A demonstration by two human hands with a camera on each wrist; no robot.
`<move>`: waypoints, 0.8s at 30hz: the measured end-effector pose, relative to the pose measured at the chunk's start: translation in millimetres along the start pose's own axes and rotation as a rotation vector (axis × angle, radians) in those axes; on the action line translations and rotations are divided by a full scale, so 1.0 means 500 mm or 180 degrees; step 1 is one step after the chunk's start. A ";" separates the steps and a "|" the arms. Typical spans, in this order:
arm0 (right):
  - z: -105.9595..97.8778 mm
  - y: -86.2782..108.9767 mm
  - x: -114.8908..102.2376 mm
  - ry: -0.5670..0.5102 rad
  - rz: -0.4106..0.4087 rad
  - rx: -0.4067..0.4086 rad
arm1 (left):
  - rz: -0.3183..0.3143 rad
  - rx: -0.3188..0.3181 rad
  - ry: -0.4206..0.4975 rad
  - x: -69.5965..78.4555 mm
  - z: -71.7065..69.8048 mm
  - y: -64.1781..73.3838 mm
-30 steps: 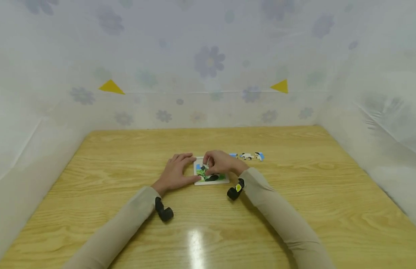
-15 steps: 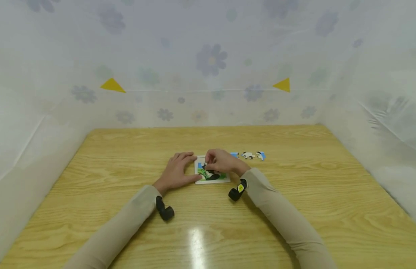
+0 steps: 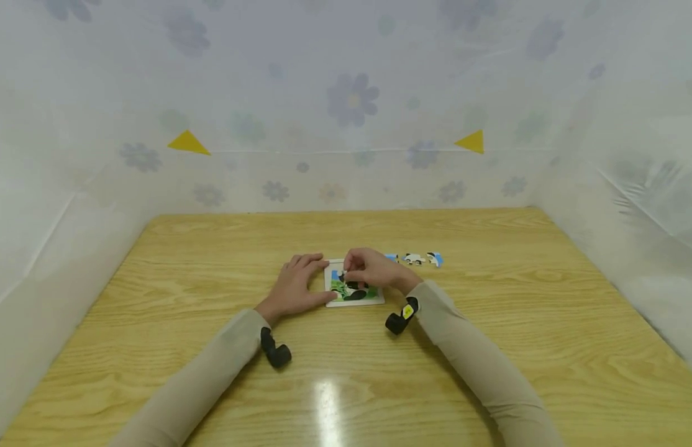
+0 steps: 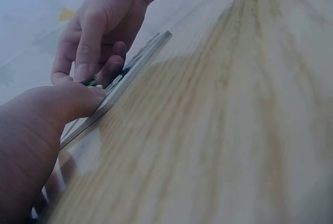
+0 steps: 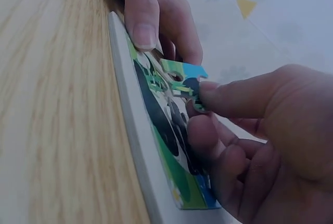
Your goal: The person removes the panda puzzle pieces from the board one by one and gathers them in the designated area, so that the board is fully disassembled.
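Note:
A panda jigsaw puzzle in a white tray (image 3: 354, 303) lies in the middle of the table. My left hand (image 3: 294, 287) rests along the tray's left side, the thumb on its near left corner and the fingers stretched toward the far corner. Over the tray, my right hand (image 3: 374, 270) pinches a puzzle piece (image 5: 179, 81) between thumb and index finger. That piece is green and blue with a dark patch, and it stands tilted over the picture in the right wrist view. Panda and grass parts (image 5: 161, 117) fill the near side of the tray.
Loose puzzle pieces lie in a row behind my right hand: a white and black piece (image 3: 414, 259) and a blue-edged piece (image 3: 435, 259), with another partly hidden by the hand. Pale flowered sheeting (image 3: 354, 167) encloses the wooden table (image 3: 240, 248) at the back and sides.
My right thumb has drawn up closer to the index finger, and the right hand has shifted slightly right with the piece. The left hand stays on the tray's edge.

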State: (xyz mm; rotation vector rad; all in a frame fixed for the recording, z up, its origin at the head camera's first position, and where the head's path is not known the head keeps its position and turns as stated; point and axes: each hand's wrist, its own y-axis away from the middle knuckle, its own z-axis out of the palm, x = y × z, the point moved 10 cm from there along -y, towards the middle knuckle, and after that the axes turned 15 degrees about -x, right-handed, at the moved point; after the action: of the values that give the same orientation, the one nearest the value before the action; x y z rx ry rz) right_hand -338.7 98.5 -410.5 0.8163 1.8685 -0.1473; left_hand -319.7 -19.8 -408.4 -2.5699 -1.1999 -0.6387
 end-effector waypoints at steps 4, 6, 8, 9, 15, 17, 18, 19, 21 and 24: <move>-0.008 0.012 -0.002 0.0002 -0.0021 0.0093 | 0.0004 0.0009 -0.0030 0.001 -0.002 -0.001; -0.010 0.019 -0.005 0.0034 -0.0051 0.0117 | -0.0008 0.0001 -0.0016 0.000 -0.002 0.000; -0.014 0.024 -0.005 0.0097 -0.0066 0.0152 | -0.0033 -0.0013 -0.0011 -0.004 -0.003 0.001; -0.016 0.028 -0.004 0.0141 -0.0070 0.0179 | -0.0050 -0.0019 -0.0020 -0.006 -0.003 0.002; -0.045 0.063 0.005 0.0300 -0.0143 0.0506 | -0.0053 0.0061 -0.0060 -0.008 -0.010 0.002; -0.045 0.076 0.017 0.0302 -0.0144 0.0543 | -0.0056 0.0038 -0.0026 -0.008 -0.003 0.004; -0.043 0.082 0.023 0.0302 -0.0141 0.0542 | -0.0065 0.0019 -0.0016 -0.009 0.001 0.006; -0.041 0.087 0.028 0.0295 -0.0134 0.0539 | -0.0073 0.0004 -0.0013 -0.010 0.004 0.007; -0.040 0.099 0.036 0.0316 -0.0117 0.0571 | -0.0083 -0.0025 -0.0029 -0.014 0.010 0.008; -0.050 0.119 0.037 0.0394 -0.0139 0.0718 | -0.0029 0.0041 -0.0075 -0.013 0.005 0.006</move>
State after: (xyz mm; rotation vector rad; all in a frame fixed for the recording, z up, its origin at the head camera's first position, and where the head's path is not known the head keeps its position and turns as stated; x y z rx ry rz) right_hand -326.9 163.7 -399.7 0.9566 2.0114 -0.3471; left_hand -320.3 -25.0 -413.6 -2.5698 -1.2197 -0.6022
